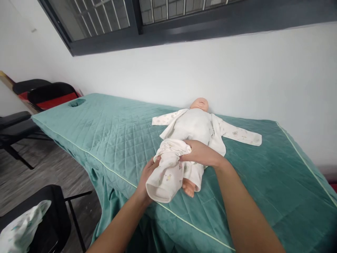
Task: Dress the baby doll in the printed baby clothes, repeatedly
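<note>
A baby doll point(199, 103) lies on its back on the green quilted bed cover point(118, 130), its head toward the wall. It wears a white long-sleeved top point(193, 123) with sleeves spread out to both sides. White printed baby trousers point(168, 172) are bunched round its legs, and one foot point(189, 187) sticks out of a trouser leg. The other leg opening faces me, with no foot visible in it. My left hand point(149, 175) is closed on the outer side of that trouser leg. Higher up, my right hand point(198, 153) grips the gathered trouser fabric, its fingertips partly hidden.
Against the white wall stands the bed, under a dark-framed window point(163, 30). A face hole point(77, 102) shows at its far left end. Black chairs point(51, 94) stand beyond that end. A nearer black chair point(54, 211) holds a white cloth point(25, 226).
</note>
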Tool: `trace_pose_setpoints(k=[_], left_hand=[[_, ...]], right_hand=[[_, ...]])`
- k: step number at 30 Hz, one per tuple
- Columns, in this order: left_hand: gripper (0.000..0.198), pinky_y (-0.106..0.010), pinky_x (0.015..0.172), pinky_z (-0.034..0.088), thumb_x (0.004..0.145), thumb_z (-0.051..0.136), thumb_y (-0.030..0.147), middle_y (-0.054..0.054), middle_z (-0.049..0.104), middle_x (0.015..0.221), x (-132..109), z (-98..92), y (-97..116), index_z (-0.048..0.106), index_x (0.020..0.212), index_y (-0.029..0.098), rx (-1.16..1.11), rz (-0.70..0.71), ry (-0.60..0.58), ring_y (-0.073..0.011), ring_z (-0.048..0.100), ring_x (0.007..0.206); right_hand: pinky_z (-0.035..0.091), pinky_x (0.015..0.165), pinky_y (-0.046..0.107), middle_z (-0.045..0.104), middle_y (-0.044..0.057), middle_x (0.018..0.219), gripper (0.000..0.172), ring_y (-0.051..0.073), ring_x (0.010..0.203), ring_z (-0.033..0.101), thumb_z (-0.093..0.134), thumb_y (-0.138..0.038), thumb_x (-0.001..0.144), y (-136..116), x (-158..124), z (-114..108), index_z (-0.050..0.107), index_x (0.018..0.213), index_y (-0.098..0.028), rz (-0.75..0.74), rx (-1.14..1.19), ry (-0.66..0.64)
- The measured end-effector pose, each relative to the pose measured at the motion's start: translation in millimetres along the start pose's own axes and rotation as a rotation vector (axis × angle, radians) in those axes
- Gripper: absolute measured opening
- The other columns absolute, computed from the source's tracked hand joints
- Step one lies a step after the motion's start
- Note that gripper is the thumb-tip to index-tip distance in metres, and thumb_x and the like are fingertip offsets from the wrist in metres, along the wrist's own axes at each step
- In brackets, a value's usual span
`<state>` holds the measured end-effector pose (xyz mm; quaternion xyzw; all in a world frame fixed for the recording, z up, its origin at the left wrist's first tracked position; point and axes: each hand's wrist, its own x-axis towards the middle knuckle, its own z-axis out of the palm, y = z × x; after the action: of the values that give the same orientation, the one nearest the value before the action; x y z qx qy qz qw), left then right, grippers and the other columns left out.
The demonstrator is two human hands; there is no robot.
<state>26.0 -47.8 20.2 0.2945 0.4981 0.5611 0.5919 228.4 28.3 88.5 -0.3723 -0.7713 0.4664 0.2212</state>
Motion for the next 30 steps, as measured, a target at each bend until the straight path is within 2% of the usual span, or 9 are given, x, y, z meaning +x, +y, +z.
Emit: trace_pose_setpoints(k=[3,7,12,16,19,22,24,26,30], left_hand=[[0.049,-0.03,0.063,0.051,0.073,0.073,0.059,-0.006,0.072,0.085,7,0.8,6,0.067,0.1,0.018,0.057,0.035,-0.03,-0.0211,0.066,0.071],[0.037,-0.027,0.062,0.044,0.079,0.068,0.053,-0.002,0.065,0.079,37,3.7,16,0.064,0.088,0.017,0.302,0.221,-0.023,-0.0169,0.059,0.071],[0.028,-0.028,0.069,0.042,0.093,0.053,0.045,-0.001,0.064,0.08,71,9.0,17,0.062,0.094,0.019,0.571,0.462,-0.034,-0.0177,0.058,0.079],[0.028,-0.03,0.071,0.041,0.096,0.049,0.043,0.0,0.064,0.077,75,13.7,16,0.062,0.098,0.019,0.652,0.51,-0.004,-0.0188,0.058,0.078],[0.028,-0.03,0.07,0.043,0.094,0.053,0.045,-0.002,0.065,0.083,67,11.8,14,0.063,0.099,0.02,0.618,0.491,0.058,-0.0187,0.058,0.078],[0.032,-0.029,0.075,0.045,0.09,0.059,0.049,-0.004,0.064,0.1,47,2.6,8,0.06,0.104,0.021,0.528,0.499,0.237,-0.0177,0.059,0.084],[0.035,-0.028,0.076,0.046,0.087,0.063,0.051,-0.004,0.063,0.102,27,-5.0,3,0.059,0.102,0.021,0.486,0.477,0.335,-0.017,0.058,0.086],[0.036,-0.027,0.071,0.045,0.086,0.063,0.055,-0.002,0.061,0.089,4,-10.0,0,0.059,0.097,0.02,0.455,0.364,0.275,-0.0163,0.056,0.079],[0.04,-0.026,0.065,0.042,0.087,0.062,0.057,-0.002,0.064,0.084,-38,-4.8,3,0.063,0.099,0.019,0.247,0.044,-0.007,-0.0158,0.056,0.074]], right_hand=[[0.05,0.082,0.033,0.073,0.001,0.107,0.03,0.025,0.1,0.067,0.073,-0.033,0.076,3,2,0,0.068,0.104,-0.022,0.02,-0.077,0.032],[0.046,0.072,0.029,0.07,0.0,0.095,0.02,0.022,0.088,0.065,0.069,-0.035,0.077,4,3,1,0.064,0.091,-0.021,0.017,-0.172,0.068],[0.042,0.068,0.028,0.067,0.0,0.09,0.014,0.02,0.083,0.062,0.065,-0.028,0.076,3,5,1,0.061,0.087,-0.021,0.034,-0.196,0.121],[0.042,0.069,0.028,0.067,0.001,0.09,0.013,0.021,0.084,0.061,0.062,-0.026,0.077,6,8,-1,0.059,0.088,-0.02,0.043,-0.179,0.162],[0.042,0.068,0.029,0.066,0.001,0.09,0.013,0.021,0.084,0.06,0.059,-0.028,0.079,9,10,-1,0.058,0.09,-0.02,0.052,-0.177,0.177],[0.042,0.071,0.029,0.066,0.001,0.093,0.013,0.021,0.087,0.06,0.058,-0.027,0.08,11,10,-1,0.058,0.091,-0.02,0.048,-0.18,0.183],[0.042,0.072,0.029,0.066,0.001,0.095,0.013,0.021,0.089,0.06,0.058,-0.026,0.081,12,10,-1,0.057,0.092,-0.021,0.056,-0.182,0.186],[0.042,0.072,0.029,0.065,0.001,0.094,0.013,0.021,0.089,0.061,0.058,-0.027,0.081,12,10,-1,0.057,0.092,-0.021,0.072,-0.188,0.194],[0.043,0.072,0.029,0.065,0.001,0.094,0.013,0.022,0.089,0.061,0.059,-0.029,0.082,11,10,0,0.057,0.091,-0.021,0.077,-0.175,0.196]])
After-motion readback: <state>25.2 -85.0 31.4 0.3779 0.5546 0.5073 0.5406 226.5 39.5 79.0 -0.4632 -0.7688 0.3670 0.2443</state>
